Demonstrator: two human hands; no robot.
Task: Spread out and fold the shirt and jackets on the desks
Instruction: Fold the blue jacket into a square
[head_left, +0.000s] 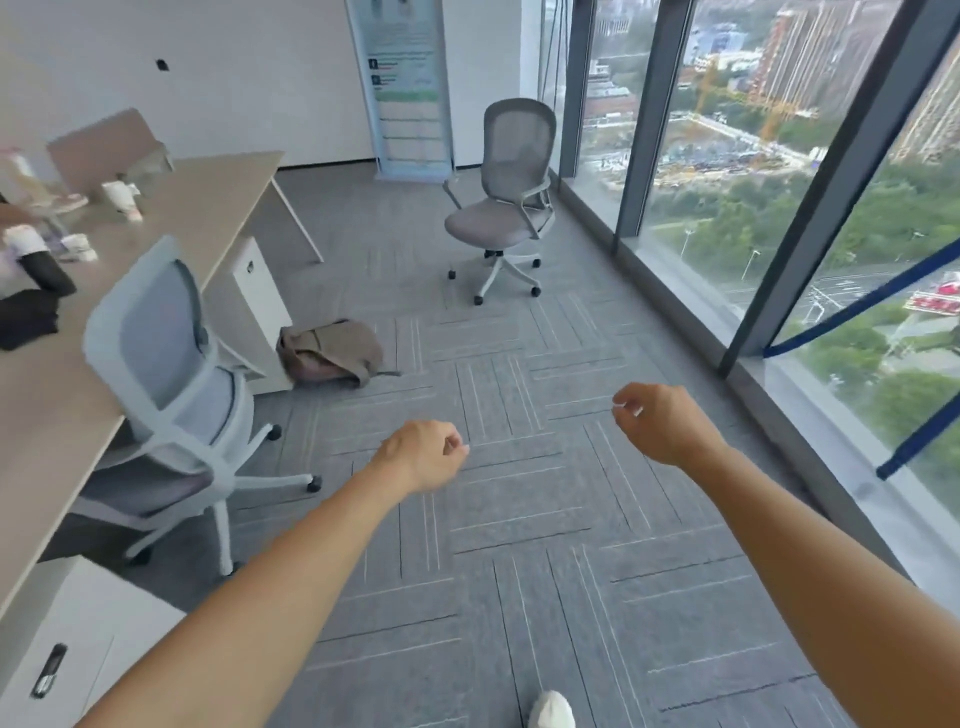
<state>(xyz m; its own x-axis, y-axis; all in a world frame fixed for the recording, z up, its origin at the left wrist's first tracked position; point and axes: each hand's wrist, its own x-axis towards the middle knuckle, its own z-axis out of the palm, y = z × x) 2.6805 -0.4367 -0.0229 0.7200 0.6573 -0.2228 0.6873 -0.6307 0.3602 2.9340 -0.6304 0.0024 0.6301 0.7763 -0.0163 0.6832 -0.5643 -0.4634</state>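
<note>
Left hand (423, 460) and right hand (657, 423) hang loosely curled, holding nothing. Dark garment (26, 319) sits bunched on the table (208, 197), far left. Looks soft and floppy, so I'd grab it by the shoulders.

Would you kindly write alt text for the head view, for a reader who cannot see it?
Two bare arms reach forward over grey carpet, left hand and right hand loosely curled, holding nothing. At left stands a desk with dark clothing and a chair; a bag lies beside it.
</note>
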